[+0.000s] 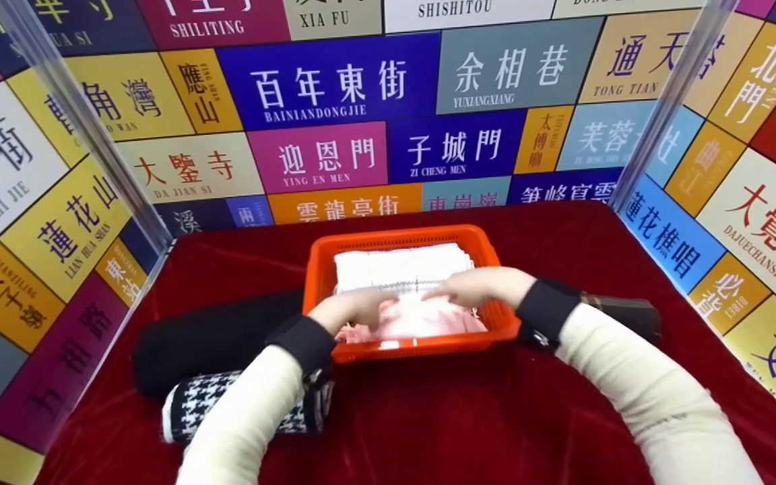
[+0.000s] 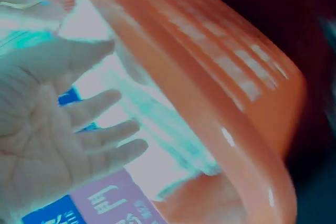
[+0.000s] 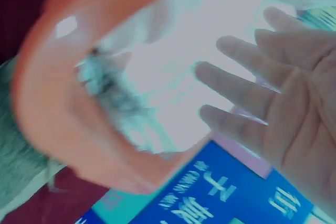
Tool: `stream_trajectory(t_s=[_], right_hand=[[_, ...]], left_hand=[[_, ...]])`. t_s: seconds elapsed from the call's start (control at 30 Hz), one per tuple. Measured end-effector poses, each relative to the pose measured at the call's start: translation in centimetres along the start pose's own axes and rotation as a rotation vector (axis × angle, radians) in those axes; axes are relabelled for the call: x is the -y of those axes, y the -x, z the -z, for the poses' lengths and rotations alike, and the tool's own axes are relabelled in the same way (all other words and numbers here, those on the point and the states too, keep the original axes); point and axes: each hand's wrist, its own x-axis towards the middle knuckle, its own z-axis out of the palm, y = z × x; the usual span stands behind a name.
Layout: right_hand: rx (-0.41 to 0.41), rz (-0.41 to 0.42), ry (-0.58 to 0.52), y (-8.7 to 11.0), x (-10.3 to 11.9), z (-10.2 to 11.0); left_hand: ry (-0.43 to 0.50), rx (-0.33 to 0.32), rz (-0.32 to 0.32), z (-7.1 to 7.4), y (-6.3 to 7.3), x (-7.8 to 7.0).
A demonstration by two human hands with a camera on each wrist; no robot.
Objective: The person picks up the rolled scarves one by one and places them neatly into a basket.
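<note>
An orange plastic basket (image 1: 326, 269) stands on the dark red cloth, holding folded white fabric (image 1: 401, 265) with thin dark lines towards its far side. Nearer its front edge lies pale pink fabric (image 1: 428, 322). Both hands reach in over the basket from either side. My left hand (image 1: 356, 307) is above the pink fabric; in the left wrist view its fingers (image 2: 107, 131) are spread and nothing is held. My right hand (image 1: 479, 285) hovers over the right part of the fabric, and the right wrist view shows its fingers (image 3: 236, 85) extended, also holding nothing.
Left of the basket lies a black fabric bundle (image 1: 206, 340), with a black-and-white houndstooth roll (image 1: 203, 401) in front of it. A dark brown roll (image 1: 630, 316) lies to the right, partly behind the right forearm. Panels with printed signs (image 1: 327, 81) enclose the red-covered table (image 1: 442, 431).
</note>
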Motion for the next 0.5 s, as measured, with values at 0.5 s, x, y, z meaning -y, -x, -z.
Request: stream_trajectory(t_s=[0.5], right_hand=[[-1.174, 0.330, -0.069, 6.0, 5.4, -5.0]], left_hand=[[0.204, -0.993, -0.263, -6.1, 7.9, 1.7]])
